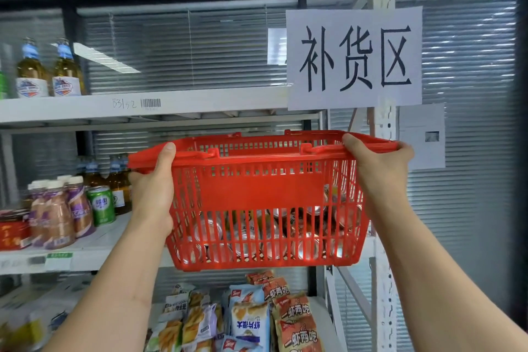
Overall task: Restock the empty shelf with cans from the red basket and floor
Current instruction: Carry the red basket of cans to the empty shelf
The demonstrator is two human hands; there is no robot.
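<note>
I hold a red plastic basket [263, 188] up in front of the shelving, at the height of the middle shelf. My left hand [153, 191] grips its left rim and my right hand [380, 174] grips its right rim. Several cans [257, 237] lie inside on the basket's bottom, seen through the slats. The white upper shelf [200, 103] behind the basket is bare to the right of two bottles. The floor is out of view.
Two beer bottles [47, 71] stand at the upper shelf's left end. Brown drink bottles [57, 214], a green can [100, 204] and red boxes fill the middle shelf's left. Snack bags [257, 317] lie on the lower shelf. A white paper sign [354, 57] hangs on the upright post.
</note>
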